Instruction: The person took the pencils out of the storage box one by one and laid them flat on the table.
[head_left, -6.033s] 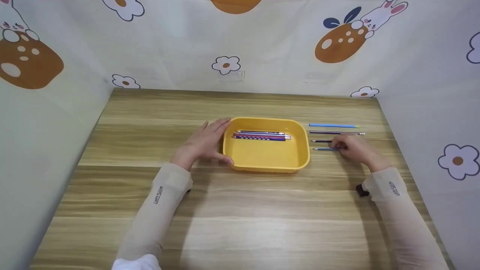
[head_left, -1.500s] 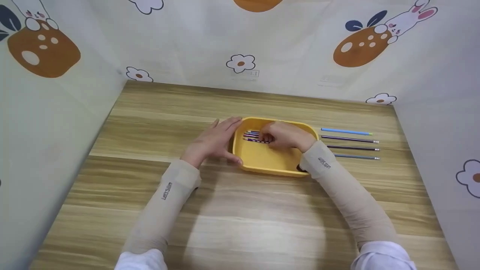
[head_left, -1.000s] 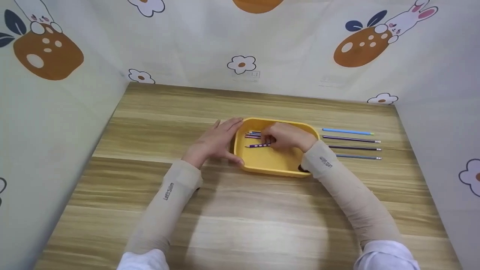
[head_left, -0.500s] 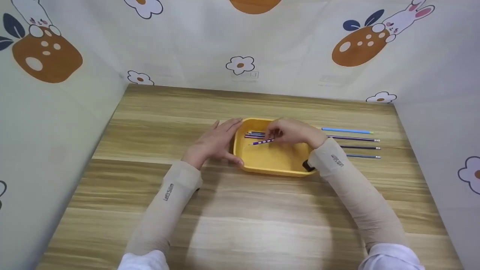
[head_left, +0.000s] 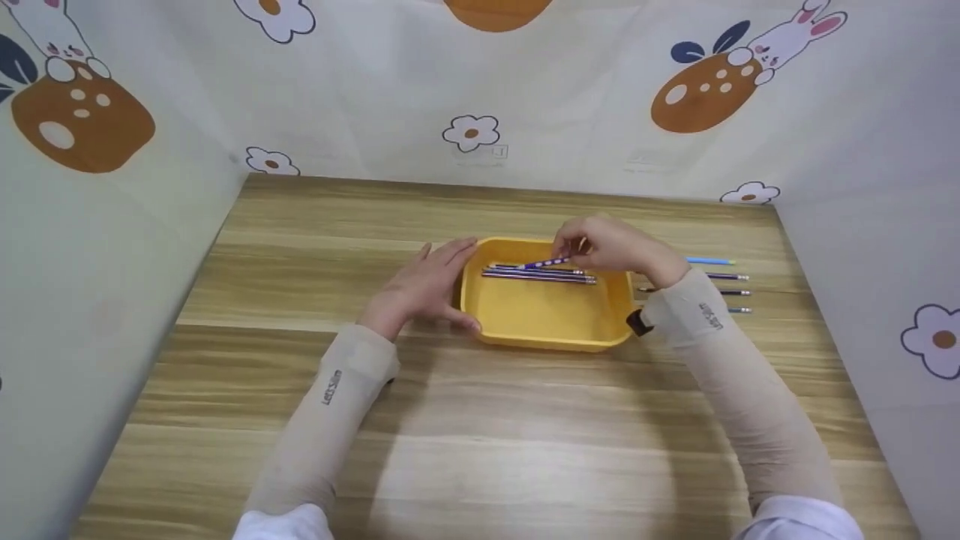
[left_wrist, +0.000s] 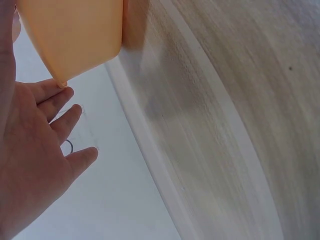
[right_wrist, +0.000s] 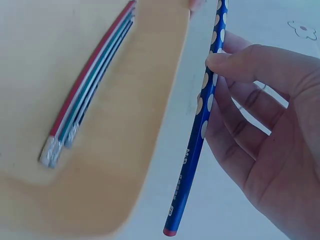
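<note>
Head view: left of frame centre, left hand (head_left: 420, 291) spread, straight fingers touching the yellow tray (head_left: 540, 319) at its left end. Past the loose pencils (head_left: 538, 277) inside, right hand (head_left: 611, 244) pinches a dotted blue pencil (right_wrist: 201, 120) over the tray's far side, dotted end leftward, long axis rising slightly rightward. Judged step: handling that pencil singly; next move seems to want rim clearance.

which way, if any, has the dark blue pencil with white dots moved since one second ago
Yes: judged against the rectangular yellow plastic tray, the white-dotted pencil in the right hand has moved rightward and toward the far rim.
</note>
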